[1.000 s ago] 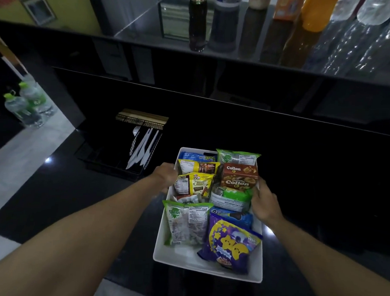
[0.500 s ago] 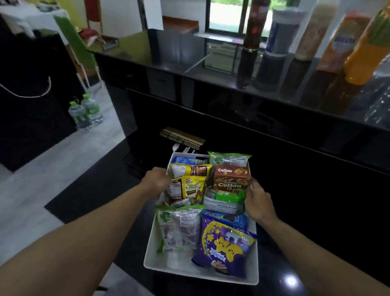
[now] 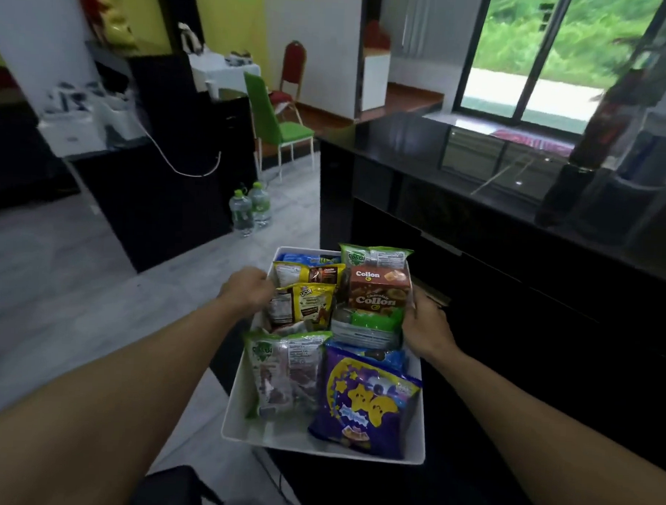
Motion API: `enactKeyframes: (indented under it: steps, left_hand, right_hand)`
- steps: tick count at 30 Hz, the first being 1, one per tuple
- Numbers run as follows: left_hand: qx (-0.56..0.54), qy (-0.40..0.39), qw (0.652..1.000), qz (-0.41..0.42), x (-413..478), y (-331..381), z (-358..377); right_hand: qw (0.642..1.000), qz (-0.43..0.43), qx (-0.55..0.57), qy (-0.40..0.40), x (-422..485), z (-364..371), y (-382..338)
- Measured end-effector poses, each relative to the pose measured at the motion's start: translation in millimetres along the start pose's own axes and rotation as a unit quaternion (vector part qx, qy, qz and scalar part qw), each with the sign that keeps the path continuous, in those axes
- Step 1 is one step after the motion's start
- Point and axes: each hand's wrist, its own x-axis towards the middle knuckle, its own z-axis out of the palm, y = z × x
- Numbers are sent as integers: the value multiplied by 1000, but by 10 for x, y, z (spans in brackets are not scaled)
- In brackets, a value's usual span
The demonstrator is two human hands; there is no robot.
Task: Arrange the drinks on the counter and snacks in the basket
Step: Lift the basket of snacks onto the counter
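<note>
A white rectangular basket (image 3: 240, 412) full of snack packets is lifted in front of me, partly out past the counter's end and over the floor. My left hand (image 3: 244, 290) grips its left rim and my right hand (image 3: 427, 325) grips its right rim. Inside lie a brown Collon box (image 3: 379, 292), a purple star packet (image 3: 363, 402), a clear green-topped packet (image 3: 280, 368), yellow packets (image 3: 306, 304) and several more. Drink bottles (image 3: 604, 123) stand blurred on the upper black counter (image 3: 424, 141) at the right.
Two water bottles (image 3: 249, 208) stand on the grey floor beside a black cabinet (image 3: 166, 191). A green chair (image 3: 276, 124) and a red chair are further back. A window fills the far right. A lower black counter runs along my right.
The basket has come up off the lower counter and swung left with both hands on its rims. My view has risen and turned left, showing the room and floor.
</note>
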Motion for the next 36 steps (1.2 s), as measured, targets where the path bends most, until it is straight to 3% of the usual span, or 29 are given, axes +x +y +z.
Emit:
enactKeyframes:
  steps: [8,19,27,36]
  left_hand:
    - [-50,78,996,-19,107,-93,-995]
    - [-61,155,986,-19,522,478,-1858]
    - [-93,132,986,31,801,1165,-1976]
    - [-93,59,987,114,1090,2175,-1642]
  right_hand:
    - [998,-61,6,-28,470,71,-966]
    - [994,-61,-68,52,982,-492,-1834]
    - [994,-27,-53,93,1214,-1152,-1965]
    - [986,41,-44,157,1368,-1883,-1555]
